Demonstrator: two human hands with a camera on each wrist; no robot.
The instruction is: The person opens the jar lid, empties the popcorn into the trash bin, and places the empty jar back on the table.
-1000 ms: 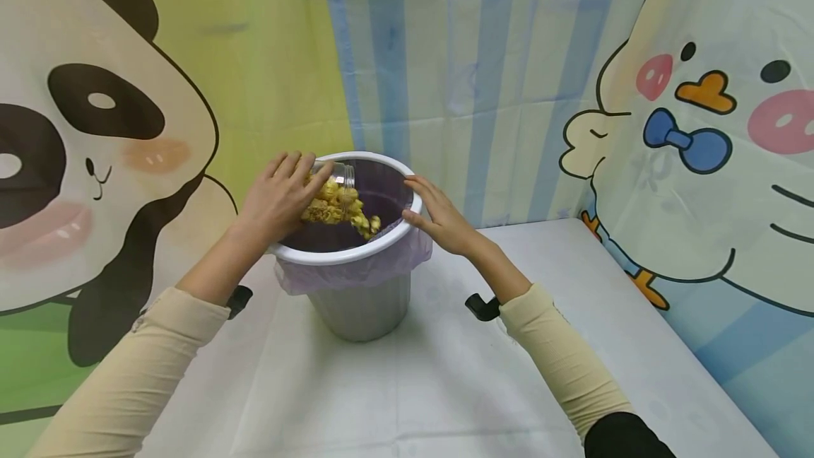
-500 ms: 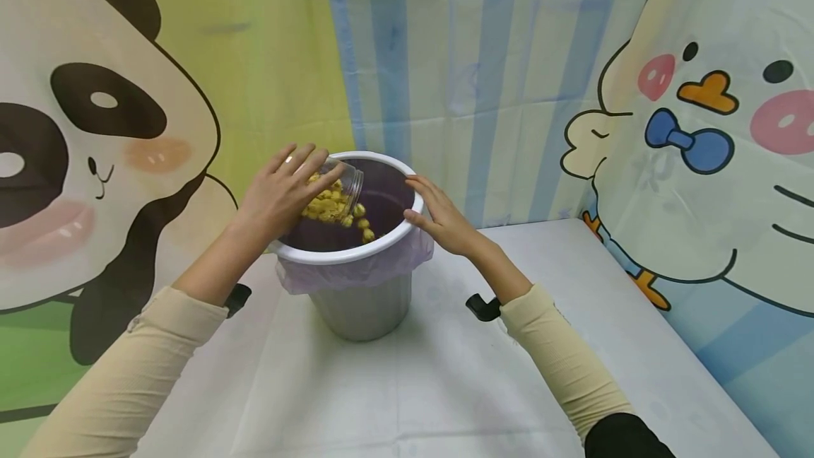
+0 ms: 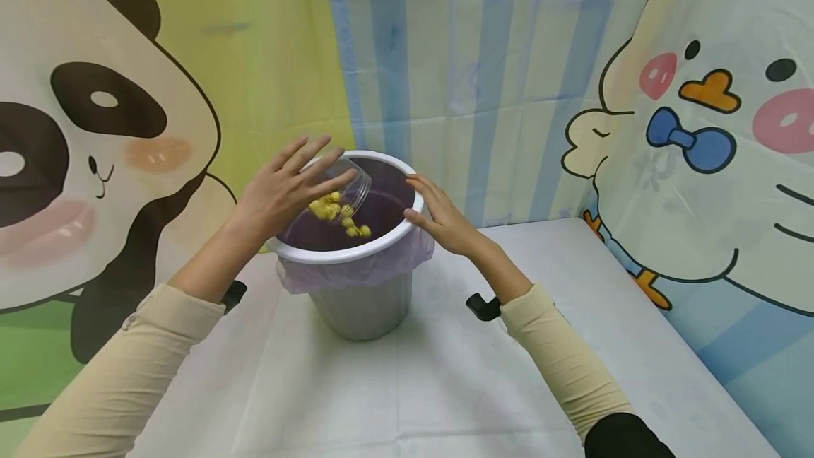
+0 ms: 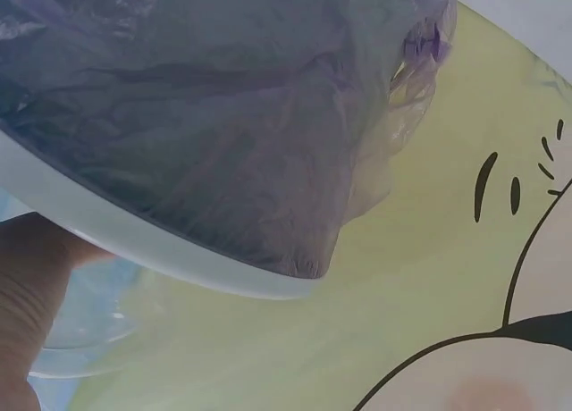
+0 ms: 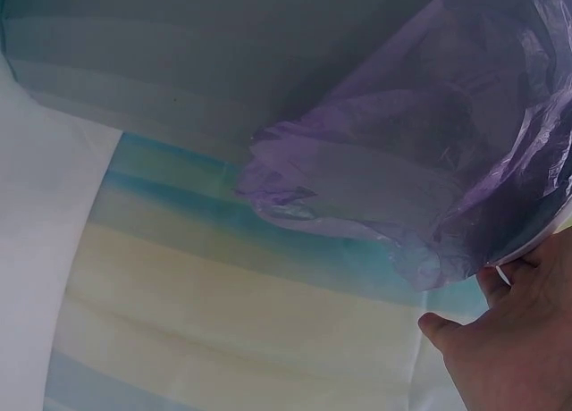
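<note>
My left hand (image 3: 273, 193) grips a clear plastic jar (image 3: 359, 188), tipped with its mouth down to the right over a trash bin (image 3: 362, 309). Yellow popcorn (image 3: 327, 208) lies inside the jar, and a few pieces drop from its mouth into the bin. In the left wrist view, the clear jar (image 4: 89, 339) shows partly beside the bin's white rim (image 4: 179, 259). At the bin's right side, my right hand (image 3: 441, 218) rests its fingertips and thumb on the white rim, fingers fairly straight. The bin's bottom inside is hidden.
A thin purple liner bag (image 3: 356, 274) is folded over the bin's rim. The bin stands on a white-covered table (image 3: 394, 401). Behind it hang a striped curtain (image 3: 432, 76) and cartoon-printed cloths with a panda (image 3: 127, 182) and a white bird (image 3: 693, 232).
My left hand has raised and tipped the jar further. Popcorn has poured out, so much less is left in the jar. My right hand has stayed at the rim.
</note>
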